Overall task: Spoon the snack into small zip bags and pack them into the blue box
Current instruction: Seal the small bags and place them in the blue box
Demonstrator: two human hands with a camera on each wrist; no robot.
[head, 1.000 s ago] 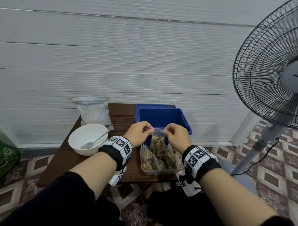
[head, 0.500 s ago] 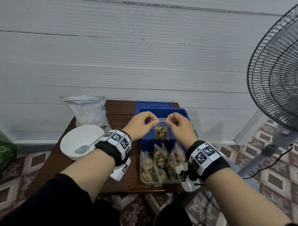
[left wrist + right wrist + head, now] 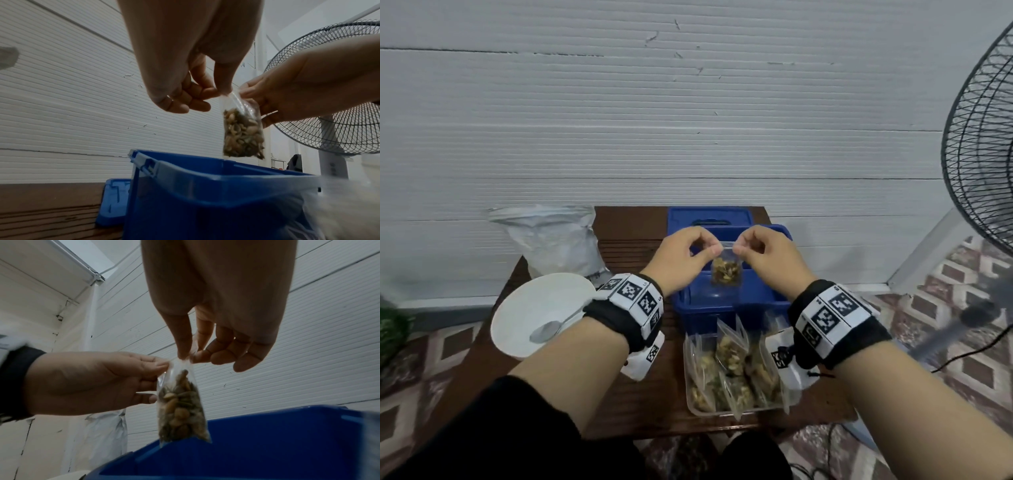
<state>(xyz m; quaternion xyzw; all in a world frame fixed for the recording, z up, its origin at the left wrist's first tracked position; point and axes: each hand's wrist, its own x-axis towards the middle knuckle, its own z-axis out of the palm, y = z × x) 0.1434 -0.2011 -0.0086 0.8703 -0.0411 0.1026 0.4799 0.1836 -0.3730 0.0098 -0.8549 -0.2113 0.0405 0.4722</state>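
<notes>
A small clear zip bag point(image 3: 726, 270) point(image 3: 242, 133) point(image 3: 182, 410), part filled with brown and green snack, hangs over the open blue box point(image 3: 726, 305) point(image 3: 205, 191) point(image 3: 246, 451). My left hand point(image 3: 683, 255) point(image 3: 207, 95) point(image 3: 115, 381) pinches its top left corner. My right hand point(image 3: 767, 257) point(image 3: 192, 356) point(image 3: 287, 100) pinches its top right corner. In front of the box, a clear tray point(image 3: 739, 409) holds several filled zip bags point(image 3: 731, 353). A white bowl point(image 3: 524, 318) with a metal spoon point(image 3: 548, 330) stands at the left.
The things stand on a small brown wooden table point(image 3: 633, 394) against a white panelled wall. A silver snack pouch point(image 3: 554, 240) stands behind the bowl. The blue lid point(image 3: 709, 216) leans behind the box. A standing fan point(image 3: 983, 164) is at the right.
Both hands have lifted the filled zip bag up from the clear tray and carried it away from me, over the blue box. The head view has tilted down.
</notes>
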